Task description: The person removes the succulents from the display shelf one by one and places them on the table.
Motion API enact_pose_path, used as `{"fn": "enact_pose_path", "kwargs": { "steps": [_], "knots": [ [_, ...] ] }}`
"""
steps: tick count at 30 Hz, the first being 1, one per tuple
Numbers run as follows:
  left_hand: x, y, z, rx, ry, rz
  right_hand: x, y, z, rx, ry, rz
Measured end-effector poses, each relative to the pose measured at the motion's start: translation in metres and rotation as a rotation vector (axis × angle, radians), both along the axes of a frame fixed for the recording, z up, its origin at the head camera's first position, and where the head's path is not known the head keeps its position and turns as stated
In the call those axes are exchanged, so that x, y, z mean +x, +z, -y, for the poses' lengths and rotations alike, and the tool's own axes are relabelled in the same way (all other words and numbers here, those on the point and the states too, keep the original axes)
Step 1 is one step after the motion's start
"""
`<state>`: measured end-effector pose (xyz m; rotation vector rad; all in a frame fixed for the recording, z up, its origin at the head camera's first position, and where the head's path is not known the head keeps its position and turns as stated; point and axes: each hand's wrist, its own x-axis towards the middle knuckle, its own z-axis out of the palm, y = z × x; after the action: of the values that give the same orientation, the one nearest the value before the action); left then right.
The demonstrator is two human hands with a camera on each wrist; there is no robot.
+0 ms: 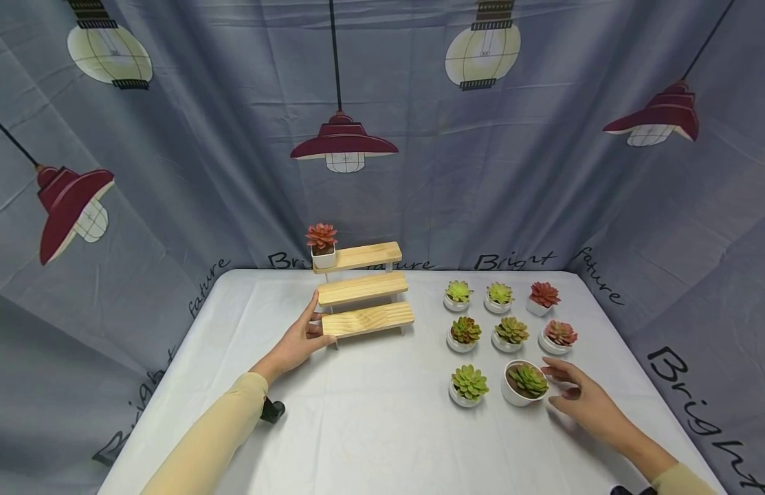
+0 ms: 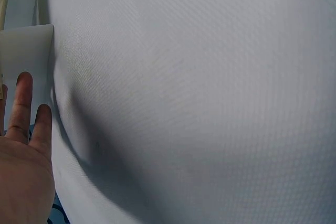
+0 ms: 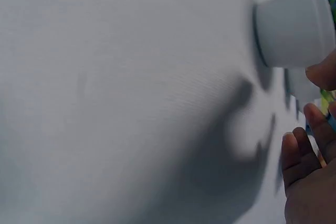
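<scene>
A three-tier wooden stand stands at the back of the table. My left hand is at its left end, forefinger by the middle tier and thumb by the lowest tier. In the left wrist view, several fingers reach fairly straight beside the stand's pale side panel. On the top tier sits a red succulent in a white square pot. My right hand is just right of a green succulent in a round white pot, thumb and fingers parted with nothing between them.
Several more potted succulents stand in rows on the right, among them a light green one, a red one, a pinkish one and a green one. A grey curtain hangs behind the white table.
</scene>
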<state>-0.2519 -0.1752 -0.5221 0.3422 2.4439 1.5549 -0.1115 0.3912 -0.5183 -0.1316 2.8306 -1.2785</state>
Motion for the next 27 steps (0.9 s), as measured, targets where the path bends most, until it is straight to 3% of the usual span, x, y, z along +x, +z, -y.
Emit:
{"fn": "enact_pose_path", "kwargs": {
  "steps": [11, 15, 20, 27],
  "knots": [
    [0.001, 0.001, -0.001, -0.002, 0.002, -0.005, -0.014, 0.029, -0.002, 0.011, -0.024, -0.097],
    [0.001, 0.001, -0.001, -0.001, 0.003, -0.005, -0.023, 0.048, 0.003, 0.010, -0.011, -0.146],
    [0.001, 0.002, -0.001, -0.004, 0.006, -0.002, -0.038, 0.079, 0.023, -0.029, 0.026, -0.181],
    [0.001, 0.004, -0.001, 0.006, 0.007, 0.009, -0.070, 0.115, 0.066, -0.070, 0.128, -0.226]
  ]
}}
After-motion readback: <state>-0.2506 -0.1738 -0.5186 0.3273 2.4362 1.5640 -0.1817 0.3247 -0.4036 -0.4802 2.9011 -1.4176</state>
